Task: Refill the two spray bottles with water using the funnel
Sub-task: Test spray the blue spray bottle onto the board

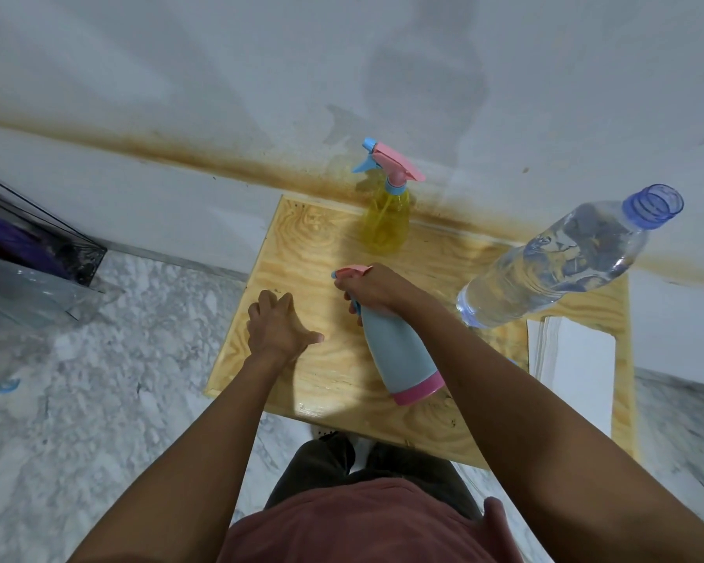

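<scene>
The blue spray bottle (399,351) is on the worktop (301,237), its pink base nearest the person and its long axis slanting away and leftward. The right hand (372,288) grips its spray head. Just beside it, the left hand (279,327) looks loosely curled and empty. Beyond both, the yellow spray bottle (385,221) stands upright.

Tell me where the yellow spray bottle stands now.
In the head view, the yellow spray bottle stands upright at the far edge of the wooden table, beyond the blue spray bottle and left of the water bottle.
</scene>
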Available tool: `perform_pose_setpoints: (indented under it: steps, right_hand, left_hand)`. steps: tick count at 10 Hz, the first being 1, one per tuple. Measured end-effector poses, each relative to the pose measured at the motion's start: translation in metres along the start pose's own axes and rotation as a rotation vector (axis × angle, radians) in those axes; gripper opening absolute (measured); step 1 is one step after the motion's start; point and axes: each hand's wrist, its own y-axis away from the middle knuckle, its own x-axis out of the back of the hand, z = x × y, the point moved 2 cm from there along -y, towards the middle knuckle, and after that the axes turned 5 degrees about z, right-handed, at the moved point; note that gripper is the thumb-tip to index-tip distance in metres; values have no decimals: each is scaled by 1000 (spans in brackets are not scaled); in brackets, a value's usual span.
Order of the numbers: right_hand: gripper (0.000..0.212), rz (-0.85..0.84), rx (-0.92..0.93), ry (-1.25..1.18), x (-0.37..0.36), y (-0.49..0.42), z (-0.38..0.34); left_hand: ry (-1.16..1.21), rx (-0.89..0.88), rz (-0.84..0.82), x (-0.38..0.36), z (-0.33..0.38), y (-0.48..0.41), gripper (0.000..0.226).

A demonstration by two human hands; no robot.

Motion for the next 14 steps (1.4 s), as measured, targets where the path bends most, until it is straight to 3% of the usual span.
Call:
perform_pose_setpoints:
  steps: [1,2,3,4,5,6,9,10,14]
  right_hand:
    - [37,38,3,3,1,1,-3]
    - [19,18,16,21,0,2,-7]
    - [15,0,13,69,-3,1,-7]
    - [30,42,20,125,-6,-2,-5]
    - [17,28,18,145,-4,-1,-8]
    - [18,11,18,155,-4,-2,-8]
    - [39,65,36,206,-9,-1,-9]
    - [28,41,15,175,-10,2,-9]
    - [30,40,3,129,-12,0,-7]
  left_hand:
    - [-6,4,1,1,0,0,97]
    - [17,11,-3,1,0,1,101]
    - [34,13,-3,1,0,1,101]
    - [25,12,-14,2,0,1,98]
    - [31,14,-13,2,0,2,98]
    - [39,18,-13,3,0,3,99]
    - [43,15,-14,3,1,3,100]
    - [42,22,-15,3,1,3,99]
    - [46,20,-14,3,1,3,98]
